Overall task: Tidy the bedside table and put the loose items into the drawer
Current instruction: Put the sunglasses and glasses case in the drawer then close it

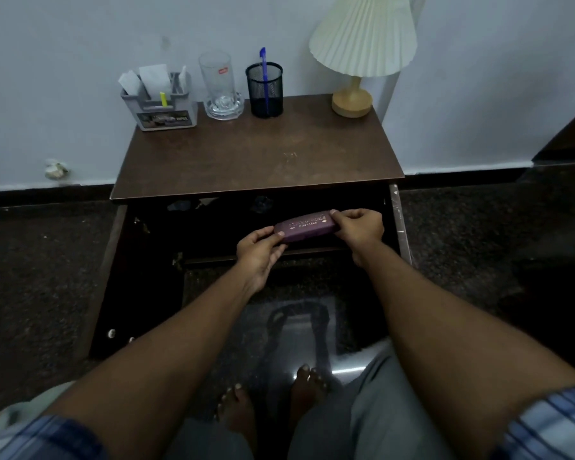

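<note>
The left grip [259,250] pinched one end of a purple glasses case [304,229] between thumb and fingers, and the right grip [359,227] was curled round the other end. The case hung roughly level, lettering up, just in front of the desk's [263,154] front edge, over the open drawer [399,224] pulled out from under the desk's top. Whether it touched the drawer's floor could not be told.

Under the desk's front edge, at the back of the drawer, lay a few dim shapes, too dark to name. What stood on the desk stood in a row along its back edge: a grey organiser [161,104] with papers, a drinking glass [219,88], a mesh pen cup [265,91] holding a blue pen [263,71], and a lamp [362,54] at the desk's back right corner.

Judged from that, the task was nearly done. The case looked like the last loose item, so what remained was to set it down, let go, and push the drawer in under the desk.
</note>
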Tool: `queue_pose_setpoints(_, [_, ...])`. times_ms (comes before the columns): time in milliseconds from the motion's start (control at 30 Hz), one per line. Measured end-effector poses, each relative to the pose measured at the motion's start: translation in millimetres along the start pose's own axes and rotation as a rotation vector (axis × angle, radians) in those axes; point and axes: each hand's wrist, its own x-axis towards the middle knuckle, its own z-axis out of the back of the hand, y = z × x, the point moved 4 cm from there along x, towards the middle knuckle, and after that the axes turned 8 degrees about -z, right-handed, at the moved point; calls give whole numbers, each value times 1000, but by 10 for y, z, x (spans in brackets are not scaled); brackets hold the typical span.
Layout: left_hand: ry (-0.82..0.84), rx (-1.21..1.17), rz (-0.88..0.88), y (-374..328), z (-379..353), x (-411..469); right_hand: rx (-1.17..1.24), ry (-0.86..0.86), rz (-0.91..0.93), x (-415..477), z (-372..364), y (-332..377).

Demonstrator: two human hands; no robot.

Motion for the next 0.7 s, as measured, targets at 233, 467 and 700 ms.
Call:
queue_pose_setpoints(233, [-86,180,-103,266,-397,492,-157,-109,77,511,-106,-26])
queue_pose_setpoints(467, [-119,445,-146,358,-500,1036,-220,-166,63,870,-325,-68])
queue_pose_setpoints(700, [-56,619,-57,407,-644,1222,-166,-7,6,1083,-576,-141])
